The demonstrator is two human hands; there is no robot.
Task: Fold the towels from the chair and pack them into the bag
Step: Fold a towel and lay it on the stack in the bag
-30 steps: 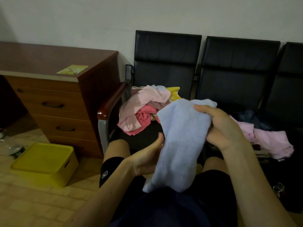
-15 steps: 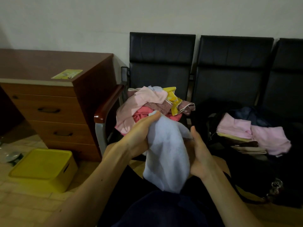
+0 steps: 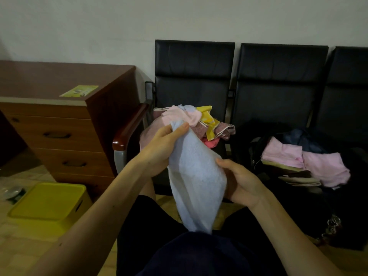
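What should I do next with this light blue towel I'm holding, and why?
Probably bring the hanging lower end up to the top edge. The left hand pinches the light blue towel at its top, the right hand holds its side, and it hangs long toward the lap.

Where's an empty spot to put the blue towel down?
The desk top is bare left of and behind the yellow card. The yellow box lid is bare too, beside the desk drawers. It is crowded on the chair under the towel pile, and on the bag, where folded pink towels already lie.
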